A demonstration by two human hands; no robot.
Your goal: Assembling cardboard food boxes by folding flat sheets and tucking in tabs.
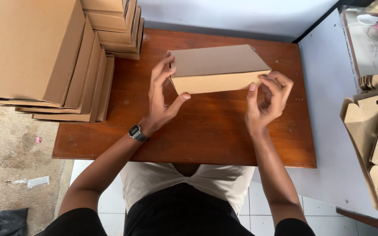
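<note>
A closed brown cardboard box (217,67) is held just above the middle of a wooden table (206,135). My left hand (162,94) grips its left end, fingers up the side and thumb under the lower front corner. A metal wristwatch (137,133) sits on that wrist. My right hand (268,98) is at the box's right front corner, thumb pressed on the front face and the other fingers curled beside the corner.
Two tall stacks of finished cardboard boxes (44,57) (114,26) stand on the table's left and far-left parts. Flat die-cut cardboard blanks (375,131) lie piled at the right on a white surface (329,87). A clear plastic container (372,35) is at top right.
</note>
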